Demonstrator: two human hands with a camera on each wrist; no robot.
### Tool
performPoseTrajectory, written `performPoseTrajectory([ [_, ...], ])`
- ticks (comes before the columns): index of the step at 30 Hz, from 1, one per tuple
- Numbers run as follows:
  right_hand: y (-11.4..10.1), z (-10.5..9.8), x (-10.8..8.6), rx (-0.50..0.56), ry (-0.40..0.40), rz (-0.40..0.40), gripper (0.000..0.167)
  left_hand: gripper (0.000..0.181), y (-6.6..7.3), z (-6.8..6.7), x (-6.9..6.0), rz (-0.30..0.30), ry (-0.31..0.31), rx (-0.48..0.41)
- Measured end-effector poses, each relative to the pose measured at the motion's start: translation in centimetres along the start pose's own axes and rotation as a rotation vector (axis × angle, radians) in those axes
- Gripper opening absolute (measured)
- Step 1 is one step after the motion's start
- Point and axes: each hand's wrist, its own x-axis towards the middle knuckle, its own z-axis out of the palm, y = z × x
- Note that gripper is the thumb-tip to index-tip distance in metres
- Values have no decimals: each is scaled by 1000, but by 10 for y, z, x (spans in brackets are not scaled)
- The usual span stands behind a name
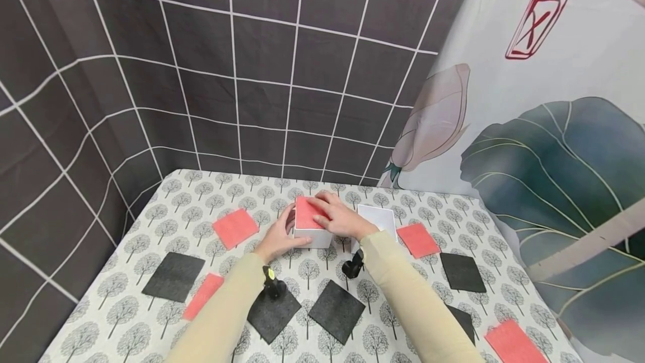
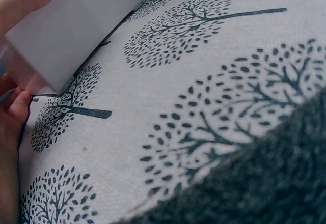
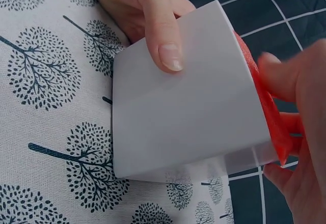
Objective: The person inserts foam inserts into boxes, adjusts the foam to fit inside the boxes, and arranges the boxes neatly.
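A white box [image 1: 313, 240] stands on the tree-print tablecloth, and a red cloth square [image 1: 306, 216] covers its top. My left hand [image 1: 284, 235] holds the box at its left side, with the thumb [image 3: 165, 35] on the front face. Across the red cloth lies my right hand [image 1: 342, 216], its fingers and thumb pressing on the cloth. In the right wrist view the cloth bulges a little above the box's rim, and one corner sticks out. The left wrist view shows only part of the box and left hand. A second white box [image 1: 377, 216] stands beside my right wrist.
Red squares [image 1: 235, 228] and dark grey squares [image 1: 173, 277] lie scattered over the tablecloth [image 1: 126, 296] on both sides. Two dark squares [image 1: 336, 311] lie near my forearms. A dark gridded curtain [image 1: 262, 99] hangs behind the table, and a lotus-print curtain [image 1: 549, 184] hangs on the right.
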Motion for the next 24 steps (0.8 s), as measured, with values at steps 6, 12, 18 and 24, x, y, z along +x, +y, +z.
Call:
performPoseTrajectory([
  [6, 2, 2, 0, -16, -6, 9, 50, 103, 8, -1, -3, -9, -17, 5],
  [12, -1, 3, 1, -38, -45, 71, 59, 101, 32, -5, -11, -21, -62, 20],
  [18, -3, 3, 2, 2, -51, 93, 62, 100, 33, -4, -11, -2, -53, 12],
  [24, -3, 1, 3, 44, -75, 112, 64, 103, 10, -1, -4, 0, -21, 27],
])
